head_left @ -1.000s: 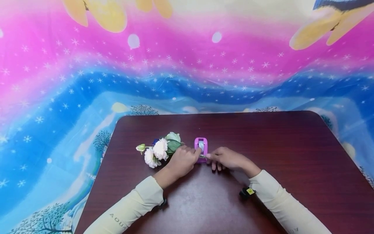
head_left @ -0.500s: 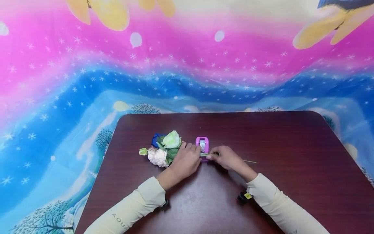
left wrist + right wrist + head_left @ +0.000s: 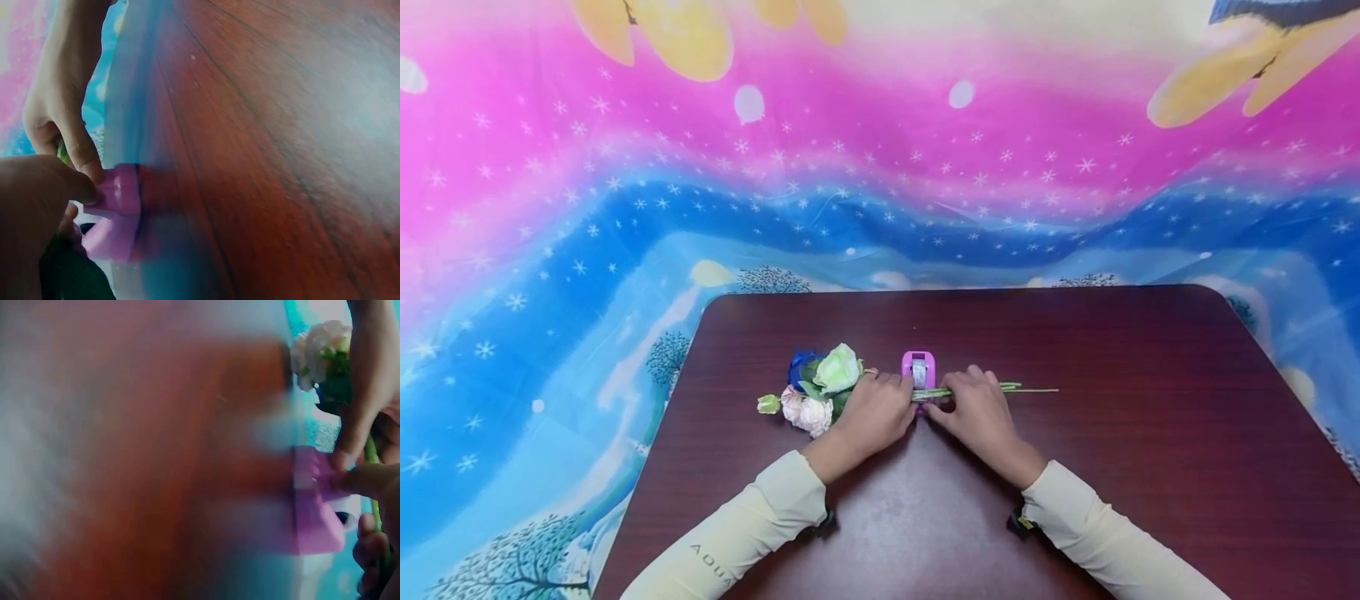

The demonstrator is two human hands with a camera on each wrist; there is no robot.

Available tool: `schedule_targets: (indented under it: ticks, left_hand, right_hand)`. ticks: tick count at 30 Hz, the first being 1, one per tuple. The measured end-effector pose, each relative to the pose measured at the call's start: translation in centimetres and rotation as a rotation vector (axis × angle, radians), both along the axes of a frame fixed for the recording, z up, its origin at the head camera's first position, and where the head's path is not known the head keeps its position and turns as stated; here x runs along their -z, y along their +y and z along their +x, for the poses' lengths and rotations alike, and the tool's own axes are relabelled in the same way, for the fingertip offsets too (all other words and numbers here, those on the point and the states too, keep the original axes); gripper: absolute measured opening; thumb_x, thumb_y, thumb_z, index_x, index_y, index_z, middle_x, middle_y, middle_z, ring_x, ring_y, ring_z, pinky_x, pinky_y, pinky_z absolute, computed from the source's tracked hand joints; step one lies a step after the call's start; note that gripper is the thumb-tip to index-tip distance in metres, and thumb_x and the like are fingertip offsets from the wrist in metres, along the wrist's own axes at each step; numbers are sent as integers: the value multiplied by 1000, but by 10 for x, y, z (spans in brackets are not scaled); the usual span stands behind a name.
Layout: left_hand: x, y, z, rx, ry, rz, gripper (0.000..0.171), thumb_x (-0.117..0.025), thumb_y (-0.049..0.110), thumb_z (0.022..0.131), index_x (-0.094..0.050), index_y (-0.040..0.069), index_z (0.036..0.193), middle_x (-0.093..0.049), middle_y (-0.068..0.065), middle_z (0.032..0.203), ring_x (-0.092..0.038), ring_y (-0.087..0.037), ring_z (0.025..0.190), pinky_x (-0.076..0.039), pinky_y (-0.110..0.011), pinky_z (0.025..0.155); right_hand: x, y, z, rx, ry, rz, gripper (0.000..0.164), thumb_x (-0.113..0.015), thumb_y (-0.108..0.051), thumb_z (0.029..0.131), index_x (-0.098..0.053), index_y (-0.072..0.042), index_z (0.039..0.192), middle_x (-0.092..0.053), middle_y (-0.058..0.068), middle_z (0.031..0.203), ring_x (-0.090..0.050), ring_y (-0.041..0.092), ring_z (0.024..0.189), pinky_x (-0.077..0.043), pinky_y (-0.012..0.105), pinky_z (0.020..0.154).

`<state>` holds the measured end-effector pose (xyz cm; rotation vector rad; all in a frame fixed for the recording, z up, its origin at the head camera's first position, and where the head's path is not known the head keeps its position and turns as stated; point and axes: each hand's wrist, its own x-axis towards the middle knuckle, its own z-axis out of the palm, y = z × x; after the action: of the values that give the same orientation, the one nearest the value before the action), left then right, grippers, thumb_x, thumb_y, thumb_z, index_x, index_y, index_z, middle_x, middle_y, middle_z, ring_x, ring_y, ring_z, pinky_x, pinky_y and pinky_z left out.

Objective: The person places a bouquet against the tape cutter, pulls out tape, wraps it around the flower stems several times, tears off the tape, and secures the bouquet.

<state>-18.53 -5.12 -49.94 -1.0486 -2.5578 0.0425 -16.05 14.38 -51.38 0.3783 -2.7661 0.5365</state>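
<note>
A bunch of flowers (image 3: 838, 368) has a green-white rose, pale pink blooms, a blue flower and a small bud, pointing left over the table. My left hand (image 3: 876, 412) grips its stems just below the leaves. Right of it, my right hand (image 3: 988, 417) holds the same green stems (image 3: 1030, 390), whose ends stick out beyond the fingers. Between the hands stands a pink tape dispenser (image 3: 919, 357), the stems crossing over its front end. In the right wrist view, both thumbs touch the dispenser (image 3: 315, 512) near its front. My left palm hides part of the stems.
A dark red-brown wooden table (image 3: 1150, 358) with rounded far corners carries everything. Behind it hangs a pink and blue patterned cloth (image 3: 880, 167). Both wrists wear small black cameras under pale sleeves (image 3: 790, 492).
My right hand has come up onto the stems and turned, its fingers now over them. The stem ends have risen to lie level. The blooms have turned, bringing the green-white rose and blue flower into view.
</note>
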Motion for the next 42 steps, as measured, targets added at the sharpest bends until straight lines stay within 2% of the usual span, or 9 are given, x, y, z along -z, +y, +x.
schedule_targets:
  ticks: [4,7,11,16,19,33,36,39,42]
  left_hand:
    - [4,-2,-1,38,36,8,27,-71,35,92,-69,11,103,-73,1,81,-69,-18,70,-54,-36,72]
    - [6,-2,-3,46,125,18,17,-71,30,90,-69,14,93,-71,3,72,-66,-17,61,-53,-33,64]
    - [9,1,-6,1,255,46,11,-70,26,87,-69,16,82,-64,4,60,-59,-16,51,-47,-31,55]
    - [12,6,-10,-46,329,80,12,-72,24,84,-68,16,76,-61,3,57,-56,-15,47,-44,-32,53]
    - [12,7,-11,-51,357,80,10,-71,22,84,-68,16,76,-61,3,57,-56,-15,47,-44,-32,52]
    - [10,4,-15,-36,427,78,10,-65,12,82,-63,17,74,-61,2,59,-58,-16,50,-41,-31,52]
    - [11,3,-15,-24,402,78,9,-64,12,84,-64,16,75,-62,1,60,-59,-17,51,-42,-32,53]
    - [8,2,-14,-7,339,73,10,-68,23,88,-67,14,83,-66,1,64,-61,-18,55,-46,-32,58]
    - [3,0,-10,0,254,84,24,-68,36,91,-68,12,89,-67,1,67,-63,-18,59,-48,-34,64]
  right_hand:
    - [4,-4,3,30,117,42,38,-90,-34,74,-56,-17,68,-49,-8,60,-38,18,66,-26,33,66]
    - [5,-6,2,38,229,86,39,-90,-29,70,-54,-16,63,-51,-5,55,-41,21,62,-27,36,63]
    - [6,-8,-6,61,364,136,36,-87,-22,67,-53,-14,57,-50,1,49,-42,25,57,-27,39,60]
    - [8,-8,-14,75,424,149,32,-79,-13,67,-51,-13,53,-47,2,46,-41,24,54,-25,37,59]
    - [9,-6,-16,68,443,147,34,-83,-14,66,-52,-13,53,-49,2,46,-41,24,54,-25,38,57]
    - [3,-9,-15,72,363,127,33,-89,-19,71,-60,-12,58,-55,3,49,-42,22,55,-24,36,57]
    - [3,-9,-15,73,345,127,32,-89,-20,72,-60,-12,58,-55,3,50,-42,21,55,-24,35,58]
    - [0,-8,-14,60,304,123,32,-89,-21,73,-61,-12,61,-56,2,52,-43,23,57,-26,36,59]
    - [-7,-5,-13,21,189,97,34,-85,-23,78,-56,-14,63,-51,-3,53,-41,21,60,-27,35,61]
